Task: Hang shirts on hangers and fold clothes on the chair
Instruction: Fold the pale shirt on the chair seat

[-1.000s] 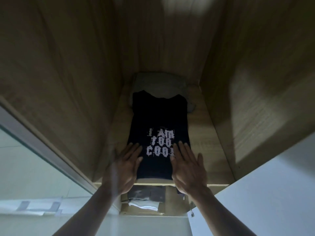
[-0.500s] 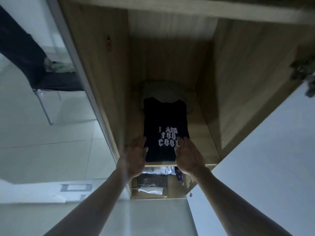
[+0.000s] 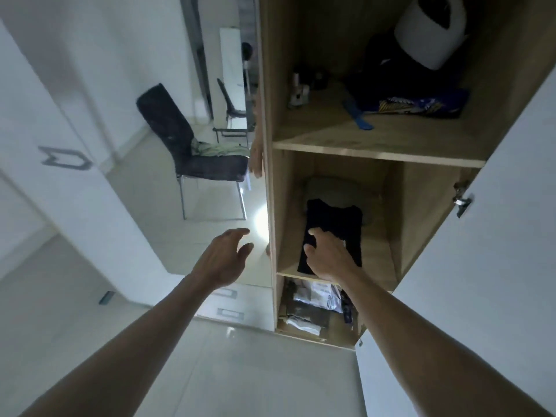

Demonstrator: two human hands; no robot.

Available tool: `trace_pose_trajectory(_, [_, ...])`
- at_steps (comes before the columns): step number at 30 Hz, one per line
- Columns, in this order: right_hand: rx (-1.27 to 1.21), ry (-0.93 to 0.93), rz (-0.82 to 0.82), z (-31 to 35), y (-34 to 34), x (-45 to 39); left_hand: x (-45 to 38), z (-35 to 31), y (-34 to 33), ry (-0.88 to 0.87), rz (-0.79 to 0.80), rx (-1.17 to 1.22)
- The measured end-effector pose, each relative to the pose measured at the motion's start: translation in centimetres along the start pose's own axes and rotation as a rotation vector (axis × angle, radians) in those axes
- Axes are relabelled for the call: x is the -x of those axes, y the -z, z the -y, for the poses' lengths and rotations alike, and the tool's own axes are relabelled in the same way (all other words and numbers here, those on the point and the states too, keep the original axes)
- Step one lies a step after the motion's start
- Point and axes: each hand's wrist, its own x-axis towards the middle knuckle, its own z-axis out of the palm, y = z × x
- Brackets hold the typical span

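Wooden wardrobe shelf (image 3: 379, 251), black folded T-shirt (image 3: 334, 224) lying flat.
Right hand (image 3: 329, 257) over shirt, fingers loose; left hand (image 3: 224, 255) spread, holding nothing.

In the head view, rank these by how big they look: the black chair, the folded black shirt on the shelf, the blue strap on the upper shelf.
Largest to smallest as they appear:
1. black chair
2. folded black shirt, partly hidden by the right hand
3. blue strap
Apparent size only; the chair stands farther away.
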Motion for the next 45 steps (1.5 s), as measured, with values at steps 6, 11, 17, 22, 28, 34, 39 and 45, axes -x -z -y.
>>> trace_pose_trajectory(6, [-0.008,0.254,0.091,6.1,1.0,5.7,13.4,0.7,7.7,0.271,-0.248,-0.035])
trace_pose_trajectory(11, [0.010,0.510,0.252,14.0,-1.7,12.6,26.9,1.9,12.1,0.503,-0.371,-0.061])
trace_pose_trajectory(17, [0.073,0.841,0.404,24.0,-8.8,24.0,44.1,3.8,15.2,0.751,-0.520,-0.064])
trace_pose_trajectory(22, [0.136,1.026,0.547,31.6,-15.6,34.2,58.2,6.8,16.3,0.950,-0.597,-0.038])
trace_pose_trajectory(28, [0.188,1.110,0.714,38.6,-25.0,45.1,73.3,13.5,16.7,1.123,-0.626,-0.011])
trace_pose_trajectory(34, [0.288,1.005,0.876,43.7,-36.3,55.7,89.6,23.2,15.2,1.296,-0.466,0.065])
trace_pose_trajectory(39, [0.354,0.885,0.907,46.0,-44.8,60.9,97.2,31.2,11.9,1.370,-0.289,0.217])
trace_pose_trajectory(45, [0.464,0.821,0.969,46.5,-56.9,62.8,98.5,40.1,5.0,1.365,-0.181,0.377])
